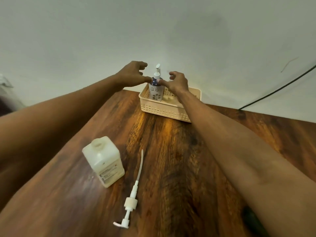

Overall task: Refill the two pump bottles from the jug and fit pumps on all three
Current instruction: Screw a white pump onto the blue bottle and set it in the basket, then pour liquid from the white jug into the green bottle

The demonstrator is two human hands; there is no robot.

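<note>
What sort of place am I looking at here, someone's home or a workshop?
Probably a home, not a workshop: a wood-grain table against a plain wall, a plastic basket holding a flowered pump bottle, and an open white jug.

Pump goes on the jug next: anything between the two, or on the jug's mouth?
Nothing visible. The jug stands uncapped and the pump lies just beside it on the table, with only bare wood between them.
</note>
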